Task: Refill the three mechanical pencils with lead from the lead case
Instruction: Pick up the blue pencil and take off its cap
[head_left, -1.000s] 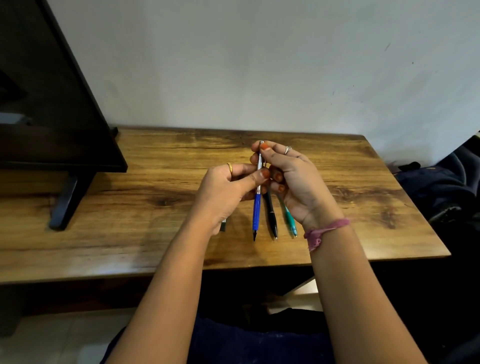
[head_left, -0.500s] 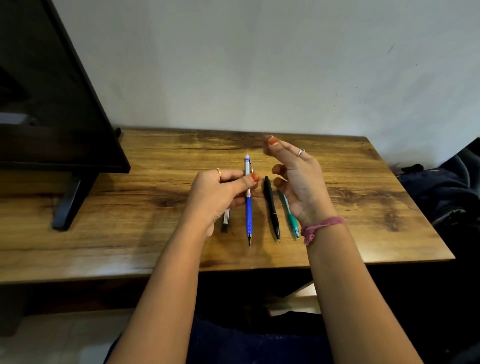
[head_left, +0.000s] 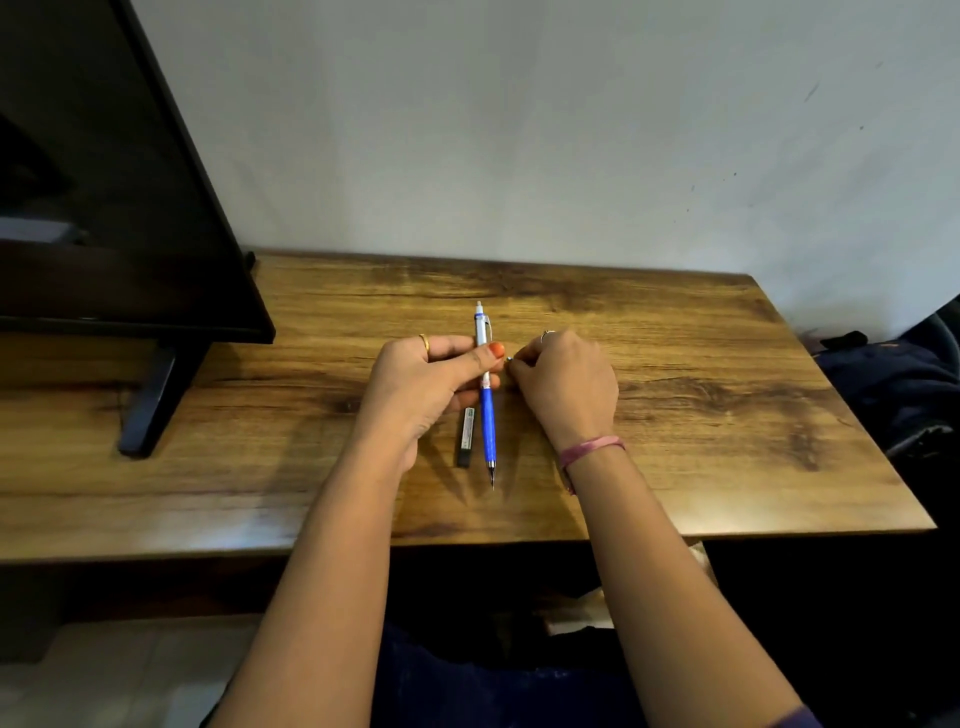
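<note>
My left hand (head_left: 421, 384) grips a blue mechanical pencil (head_left: 487, 421) around its silver upper half, tip pointing toward me, just above the wooden table (head_left: 701, 415). A small white stub shows at the pencil's far end. The slim black lead case (head_left: 466, 436) lies on the table just left of the pencil. My right hand (head_left: 566, 384) is lowered to the table right of the pencil, fingers curled, pinching a tiny silvery cap (head_left: 510, 358) at its fingertips. The black and teal pencils are hidden under that hand.
A black monitor (head_left: 104, 208) on a stand (head_left: 148, 410) fills the table's left side. Dark bags (head_left: 904, 384) lie off the right edge. A plain wall rises behind the table.
My right hand left the top of the blue pencil and dropped to the table, covering the black and teal pencils. My left hand carried the blue pencil slightly left.
</note>
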